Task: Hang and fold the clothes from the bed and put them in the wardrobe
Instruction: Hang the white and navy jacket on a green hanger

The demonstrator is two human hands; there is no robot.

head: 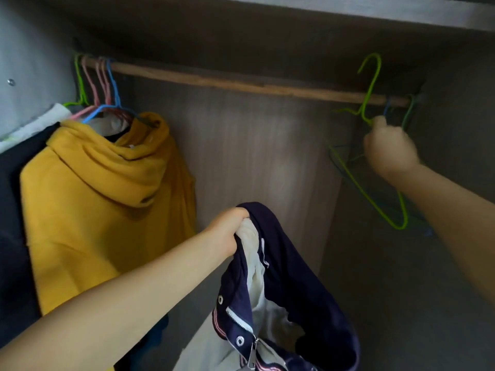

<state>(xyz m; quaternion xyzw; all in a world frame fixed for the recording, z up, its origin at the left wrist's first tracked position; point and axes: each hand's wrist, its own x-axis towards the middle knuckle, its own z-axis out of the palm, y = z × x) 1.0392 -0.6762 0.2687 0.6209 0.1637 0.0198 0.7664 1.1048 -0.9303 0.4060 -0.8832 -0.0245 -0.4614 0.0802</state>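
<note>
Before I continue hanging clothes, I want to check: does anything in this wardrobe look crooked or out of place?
The wooden rail slopes down toward the right. The lime-green wire hanger, held by the right hand, is off the rail. The yellow hooded sweatshirt sags on its hanger.

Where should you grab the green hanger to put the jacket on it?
Probably at the neck just under the hook, coming from the front, as the right hand does. That leaves the green hanger's sloping arms free for the jacket in the left hand.
</note>
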